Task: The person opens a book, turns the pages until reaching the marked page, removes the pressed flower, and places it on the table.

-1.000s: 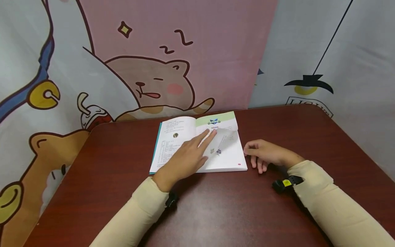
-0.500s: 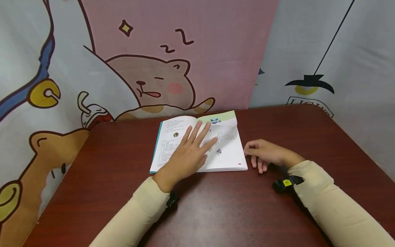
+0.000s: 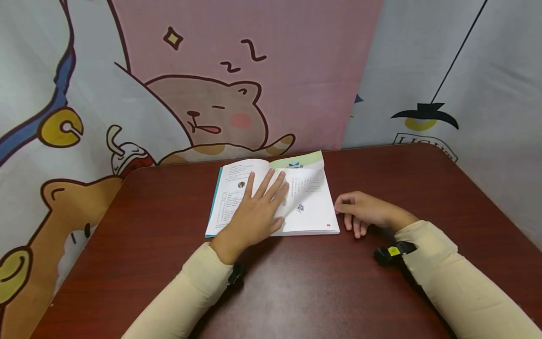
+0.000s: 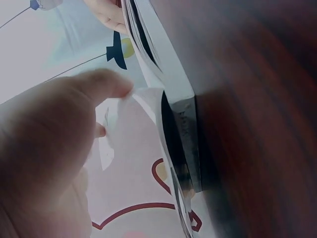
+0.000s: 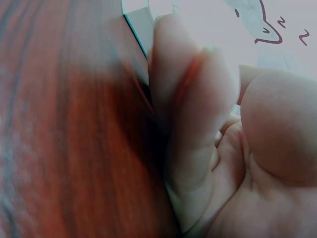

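Observation:
An open book (image 3: 315, 221) with a teal cover edge lies on the table. My left hand (image 3: 251, 216) lies over its middle, fingers straight and spread, fingertips on a lifted leaf (image 3: 292, 183) of the right-hand side. That leaf curls up, its loose edge running slantwise across the page beneath. In the left wrist view, the thumb (image 4: 106, 84) is right at the curled paper, above the book's thick page block (image 4: 176, 82). My right hand (image 3: 364, 209) rests beside the book's right edge, fingers loosely bent and holding nothing; the right wrist view shows its fingertips close to the book.
The dark red-brown wooden table (image 3: 279, 292) extends around the book. Behind it hangs a cloth backdrop (image 3: 313, 70) with cartoon animals. Each wrist wears a strapped black camera, the right one (image 3: 384, 254) marked with yellow.
My left hand's fingers have spread and drawn back leftward, the lifted leaf's loose edge shifting with them. The right hand has stayed still.

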Demonstrator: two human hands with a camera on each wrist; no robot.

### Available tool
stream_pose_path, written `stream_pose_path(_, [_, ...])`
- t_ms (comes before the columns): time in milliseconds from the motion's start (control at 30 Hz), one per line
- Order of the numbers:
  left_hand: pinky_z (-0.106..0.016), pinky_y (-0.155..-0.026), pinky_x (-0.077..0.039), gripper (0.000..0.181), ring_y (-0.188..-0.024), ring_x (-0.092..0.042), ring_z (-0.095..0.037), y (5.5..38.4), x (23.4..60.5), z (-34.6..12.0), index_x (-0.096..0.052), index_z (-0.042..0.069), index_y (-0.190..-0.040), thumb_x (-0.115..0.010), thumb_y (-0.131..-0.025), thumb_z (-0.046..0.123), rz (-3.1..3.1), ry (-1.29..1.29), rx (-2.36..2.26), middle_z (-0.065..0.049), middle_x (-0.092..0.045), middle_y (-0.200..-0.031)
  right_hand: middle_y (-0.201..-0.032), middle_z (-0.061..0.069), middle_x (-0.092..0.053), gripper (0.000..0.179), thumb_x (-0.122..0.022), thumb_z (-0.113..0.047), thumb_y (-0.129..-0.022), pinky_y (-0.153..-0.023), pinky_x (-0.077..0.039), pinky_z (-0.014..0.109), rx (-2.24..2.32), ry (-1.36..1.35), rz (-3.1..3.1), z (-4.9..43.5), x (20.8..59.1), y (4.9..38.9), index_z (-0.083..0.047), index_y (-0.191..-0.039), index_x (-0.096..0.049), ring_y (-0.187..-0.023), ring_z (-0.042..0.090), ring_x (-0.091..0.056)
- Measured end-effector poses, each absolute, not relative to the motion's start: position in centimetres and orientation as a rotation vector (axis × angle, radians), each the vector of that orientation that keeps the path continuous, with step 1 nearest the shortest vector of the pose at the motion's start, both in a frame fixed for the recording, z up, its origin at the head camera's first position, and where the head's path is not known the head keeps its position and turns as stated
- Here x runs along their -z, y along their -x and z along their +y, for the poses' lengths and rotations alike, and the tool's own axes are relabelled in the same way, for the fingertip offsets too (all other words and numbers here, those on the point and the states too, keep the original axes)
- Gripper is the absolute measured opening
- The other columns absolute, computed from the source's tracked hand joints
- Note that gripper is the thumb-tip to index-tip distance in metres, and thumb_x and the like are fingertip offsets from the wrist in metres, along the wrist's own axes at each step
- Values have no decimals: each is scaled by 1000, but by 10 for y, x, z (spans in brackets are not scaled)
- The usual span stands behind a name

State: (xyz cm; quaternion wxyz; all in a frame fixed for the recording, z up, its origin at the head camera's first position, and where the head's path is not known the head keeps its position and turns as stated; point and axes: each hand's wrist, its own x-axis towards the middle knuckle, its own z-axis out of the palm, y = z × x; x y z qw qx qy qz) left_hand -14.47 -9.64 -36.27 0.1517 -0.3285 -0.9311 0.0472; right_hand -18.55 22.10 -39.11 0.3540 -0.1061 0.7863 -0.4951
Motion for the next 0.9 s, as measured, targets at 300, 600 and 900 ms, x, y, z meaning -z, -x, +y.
stream_pose_path(300, [-61, -122, -11, 73, -155, -20, -30, 145, 365, -99, -31, 16, -158, -62, -95, 36, -2679, 940, -88, -8, -31, -164, -66, 9, -60, 27, -49, -24, -105, -42, -50, 27, 1278, 275, 2033, 221, 390, 186, 2, -111, -53, -43, 16, -62])
stream_pose_path(600, [-52, -126, -11, 70, -156, -16, -31, 147, 368, -98, -30, 19, -159, -61, -97, 28, -2710, 1030, -12, -10, -25, -166, -66, 9, -61, 28, -49, -26, -105, -42, -50, 28, 1264, 268, 2036, 221, 392, 186, 1, -111, -53, -43, 16, -62])
stream_pose_path(900, [-48, -126, -14, 59, -155, -19, -27, 146, 365, -97, -42, 18, -153, -61, -97, 20, -2709, 1114, 18, -3, -30, -164, -66, 8, -62, 32, -60, -30, -100, -41, -51, 27, 1245, 331, 2055, 221, 393, 186, 1, -109, -54, -42, 14, -62])
